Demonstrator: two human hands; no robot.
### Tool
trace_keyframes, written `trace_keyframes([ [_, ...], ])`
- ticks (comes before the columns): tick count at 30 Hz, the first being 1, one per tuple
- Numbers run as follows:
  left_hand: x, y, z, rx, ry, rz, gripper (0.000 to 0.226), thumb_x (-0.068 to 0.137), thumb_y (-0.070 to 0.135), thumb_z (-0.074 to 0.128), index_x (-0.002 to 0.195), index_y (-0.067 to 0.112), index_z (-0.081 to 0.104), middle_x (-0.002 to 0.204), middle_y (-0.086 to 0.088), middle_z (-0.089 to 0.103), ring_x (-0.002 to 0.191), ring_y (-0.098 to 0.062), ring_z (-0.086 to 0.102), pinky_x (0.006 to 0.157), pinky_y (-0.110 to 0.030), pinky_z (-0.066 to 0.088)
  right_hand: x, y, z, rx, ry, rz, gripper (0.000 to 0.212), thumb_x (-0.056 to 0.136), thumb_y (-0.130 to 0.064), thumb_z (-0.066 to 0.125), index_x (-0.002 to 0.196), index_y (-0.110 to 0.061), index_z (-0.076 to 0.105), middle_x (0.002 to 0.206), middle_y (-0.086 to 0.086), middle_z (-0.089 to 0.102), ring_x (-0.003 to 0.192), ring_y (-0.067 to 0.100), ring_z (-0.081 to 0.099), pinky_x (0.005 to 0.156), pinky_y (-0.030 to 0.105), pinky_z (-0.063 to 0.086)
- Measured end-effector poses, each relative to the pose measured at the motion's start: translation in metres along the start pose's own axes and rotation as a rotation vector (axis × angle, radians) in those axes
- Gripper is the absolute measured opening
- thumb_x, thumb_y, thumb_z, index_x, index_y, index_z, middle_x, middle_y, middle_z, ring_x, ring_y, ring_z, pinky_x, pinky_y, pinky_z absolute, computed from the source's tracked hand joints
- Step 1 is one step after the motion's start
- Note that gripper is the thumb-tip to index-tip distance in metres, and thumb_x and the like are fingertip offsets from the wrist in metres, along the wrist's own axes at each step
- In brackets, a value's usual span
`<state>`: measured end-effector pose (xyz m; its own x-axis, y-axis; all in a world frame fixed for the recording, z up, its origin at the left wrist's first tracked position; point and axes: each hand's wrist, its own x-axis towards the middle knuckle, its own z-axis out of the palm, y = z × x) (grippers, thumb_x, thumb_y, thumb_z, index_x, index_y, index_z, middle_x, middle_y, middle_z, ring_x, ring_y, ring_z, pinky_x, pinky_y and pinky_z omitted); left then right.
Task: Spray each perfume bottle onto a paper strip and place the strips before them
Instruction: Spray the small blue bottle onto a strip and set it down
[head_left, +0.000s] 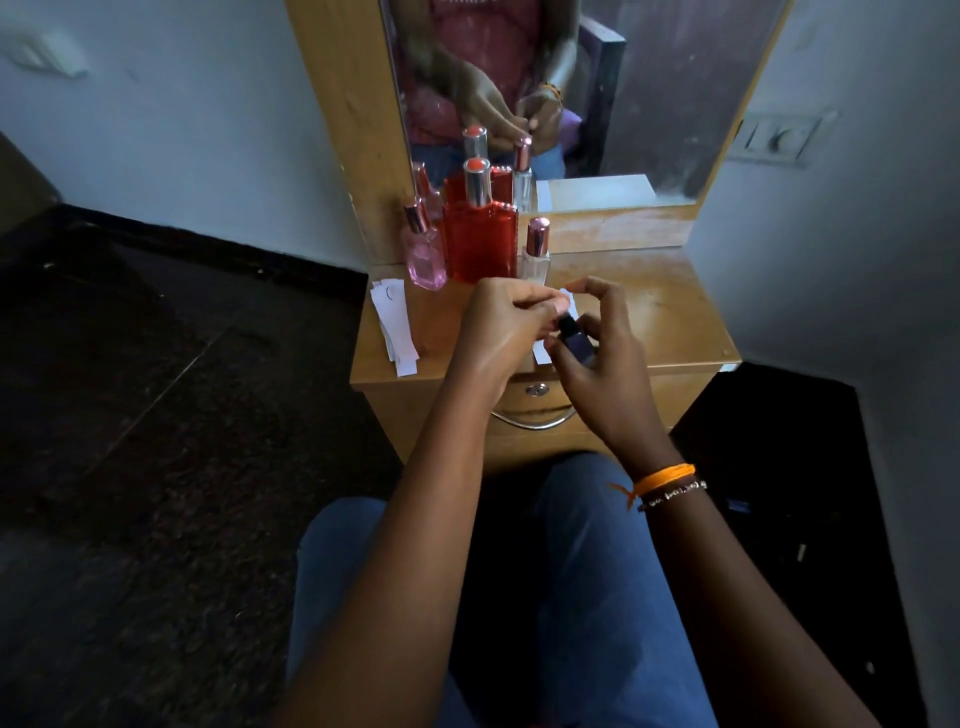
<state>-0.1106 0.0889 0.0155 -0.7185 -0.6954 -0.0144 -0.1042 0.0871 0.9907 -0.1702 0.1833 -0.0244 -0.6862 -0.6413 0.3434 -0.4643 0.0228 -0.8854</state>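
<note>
Head view: the right hand (597, 364) curls around a small dark purple perfume bottle (577, 344), its forefinger lifted above the black cap. The left hand (506, 325) pinches a white paper strip (540, 354) just beside the bottle; most of the strip is hidden behind the fingers. Three capped bottles, pink (426, 254), red (480, 236) and clear (536, 249), stand just beyond the knuckles. Hands this crowded could knock the clear bottle, or the spray could miss the strip.
</note>
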Motion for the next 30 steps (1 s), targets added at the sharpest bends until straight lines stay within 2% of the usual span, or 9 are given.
trace_keyframes([
  [3,-0.001,0.003,-0.003,-0.076,-0.062,-0.047,0.022,0.084,0.006,0.064,0.106,0.003,0.064,0.081,-0.001,0.066,0.068,-0.003,0.065,0.063,-0.012,0.052,0.0,0.002,-0.003,0.016,-0.011,-0.031,0.041,0.084,0.001,0.056,0.12,-0.018,0.049,0.075,0.009,0.063,0.058,0.002,0.055,0.053,0.007,0.043],
  [6,-0.001,0.004,-0.006,-0.074,-0.033,-0.077,0.025,0.089,0.013,0.059,0.114,0.008,0.057,0.085,-0.003,0.067,0.07,-0.005,0.068,0.065,-0.016,0.053,0.001,0.004,-0.006,0.021,0.031,-0.018,0.035,0.083,-0.005,0.057,0.113,-0.024,0.054,0.069,-0.009,0.056,0.055,-0.002,0.048,0.053,0.01,0.04],
  [11,-0.013,-0.01,0.0,0.187,0.084,0.0,0.018,0.093,0.01,0.047,0.101,0.015,0.063,0.086,0.001,0.067,0.08,-0.01,0.066,0.077,-0.028,0.054,0.005,0.004,-0.011,0.076,0.104,0.085,0.016,0.081,-0.024,0.054,0.092,-0.034,0.059,0.061,-0.017,0.054,0.05,-0.002,0.044,0.051,0.013,0.035],
  [16,-0.025,-0.01,0.023,0.48,0.309,0.187,0.02,0.089,0.006,0.05,0.096,0.014,0.067,0.1,-0.003,0.068,0.095,-0.016,0.06,0.076,-0.023,0.044,0.022,-0.002,-0.02,0.302,0.159,0.204,0.016,0.079,-0.024,0.042,0.085,-0.029,0.056,0.051,-0.014,0.044,0.046,0.004,0.035,0.041,0.018,0.026],
  [20,-0.024,-0.017,0.04,0.631,0.324,0.286,0.024,0.091,0.008,0.046,0.103,0.013,0.066,0.11,-0.003,0.062,0.104,-0.021,0.051,0.086,-0.028,0.038,0.041,-0.009,-0.009,0.291,0.21,0.163,0.032,0.088,-0.003,0.035,0.113,-0.017,0.049,0.077,0.001,0.05,0.063,0.013,0.042,0.057,0.027,0.036],
  [23,-0.03,-0.03,0.041,0.753,0.338,0.273,0.027,0.089,0.006,0.046,0.107,0.016,0.064,0.113,-0.001,0.06,0.104,-0.022,0.049,0.086,-0.026,0.033,0.051,-0.008,-0.014,0.294,0.172,0.176,0.042,0.09,0.003,0.04,0.125,-0.019,0.043,0.092,0.009,0.055,0.075,0.019,0.049,0.065,0.025,0.044],
  [26,-0.031,-0.039,0.039,0.741,0.313,0.282,0.024,0.089,0.007,0.049,0.107,0.014,0.064,0.11,-0.002,0.061,0.1,-0.02,0.048,0.081,-0.023,0.033,0.056,0.0,-0.033,0.323,0.104,0.151,0.036,0.093,0.004,0.043,0.124,-0.015,0.041,0.092,0.006,0.059,0.08,0.016,0.055,0.073,0.025,0.051],
  [28,-0.03,-0.043,0.039,0.728,0.258,0.295,0.026,0.09,0.007,0.049,0.11,0.013,0.063,0.11,-0.003,0.061,0.1,-0.019,0.049,0.082,-0.024,0.037,0.059,0.007,-0.041,0.35,0.094,0.19,0.027,0.093,0.004,0.047,0.117,-0.008,0.044,0.093,0.004,0.06,0.08,0.018,0.061,0.08,0.034,0.052],
  [30,-0.03,-0.045,0.043,0.743,0.197,0.338,0.027,0.09,0.007,0.049,0.113,0.014,0.062,0.113,-0.003,0.06,0.103,-0.017,0.049,0.084,-0.025,0.041,0.062,0.012,-0.046,0.31,0.079,0.193,0.023,0.09,0.004,0.053,0.11,-0.008,0.049,0.095,0.004,0.06,0.092,0.028,0.066,0.089,0.042,0.053],
])
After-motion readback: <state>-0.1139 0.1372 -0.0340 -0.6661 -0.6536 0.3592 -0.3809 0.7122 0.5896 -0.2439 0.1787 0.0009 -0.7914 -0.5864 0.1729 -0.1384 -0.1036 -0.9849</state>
